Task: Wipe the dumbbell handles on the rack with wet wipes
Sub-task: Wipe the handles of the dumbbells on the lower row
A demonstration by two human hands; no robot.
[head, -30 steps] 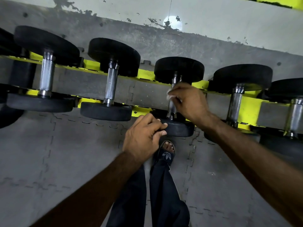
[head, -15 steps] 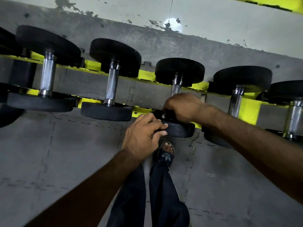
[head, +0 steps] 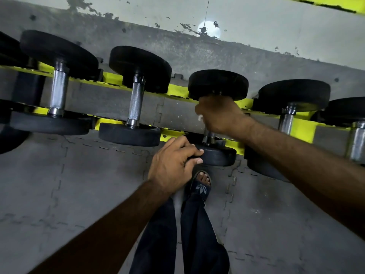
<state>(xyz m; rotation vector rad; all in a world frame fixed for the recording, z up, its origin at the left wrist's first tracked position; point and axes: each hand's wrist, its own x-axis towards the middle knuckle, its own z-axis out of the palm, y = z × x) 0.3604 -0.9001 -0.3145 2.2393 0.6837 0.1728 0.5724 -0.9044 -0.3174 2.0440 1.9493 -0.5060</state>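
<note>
Several black dumbbells with chrome handles lie across a yellow rack point(head: 301, 129). My right hand point(head: 219, 115) is wrapped around the handle of the middle dumbbell point(head: 218, 84), close under its far head. A white wet wipe point(head: 200, 118) peeks out at the fingers. Only the handle's near end point(head: 208, 138) shows below the hand. My left hand point(head: 172, 165) grips the rim of that dumbbell's near head point(head: 219, 156). Two bare-handled dumbbells point(head: 136, 104) point(head: 58, 91) sit to the left.
More dumbbells point(head: 287, 120) point(head: 357, 141) lie on the rack to the right. Grey interlocking floor mats point(head: 88, 184) cover the ground. My legs in dark trousers and a sandalled foot point(head: 200, 186) stand just below the rack. A scuffed wall point(head: 256, 20) is behind.
My right hand slid from the near end of the middle handle up to its far end with the wipe. The left hand stayed on the near head.
</note>
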